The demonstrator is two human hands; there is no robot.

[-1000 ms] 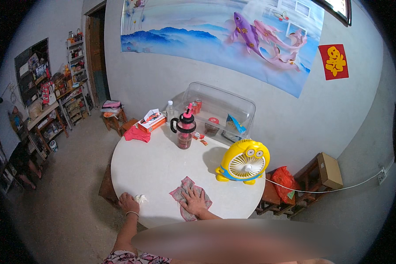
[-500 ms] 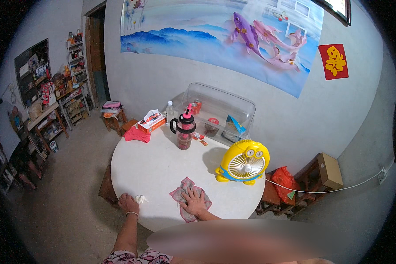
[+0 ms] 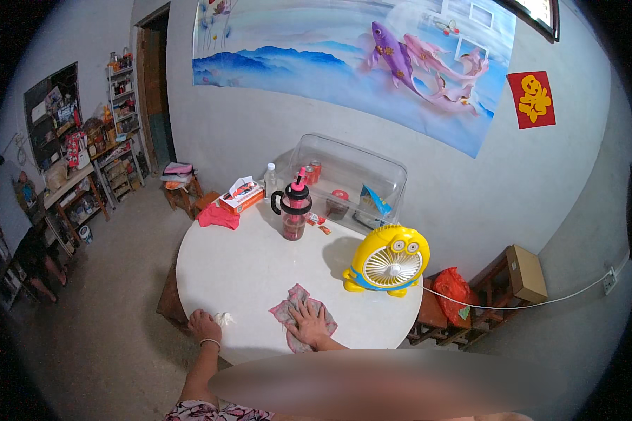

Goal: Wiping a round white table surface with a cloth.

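- The right hand [image 3: 309, 325] lies flat, fingers spread, gripping nothing, on a grey cloth with pink edging [image 3: 283, 310] at the table's near middle.
- The left hand [image 3: 204, 325] rests at the near left rim, just beside a crumpled white tissue [image 3: 224, 318]; whether it grasps anything, I cannot tell.
- Beneath: a round white table [image 3: 253, 281].
- Farther right: a yellow fan [image 3: 394, 261].
- Far side: a black-handled jug [image 3: 294, 214].

You have a greyish cloth [image 3: 283, 310] with pinkish-red edging, spread flat but rumpled on the white round table [image 3: 253, 274] — its uneven corners poke out around your right hand [image 3: 310, 325], one pointing to the far side. A small, crumpled white wad [image 3: 224, 319] lies just beside your left hand [image 3: 204, 325] — well apart from the cloth, near the table's left edge.
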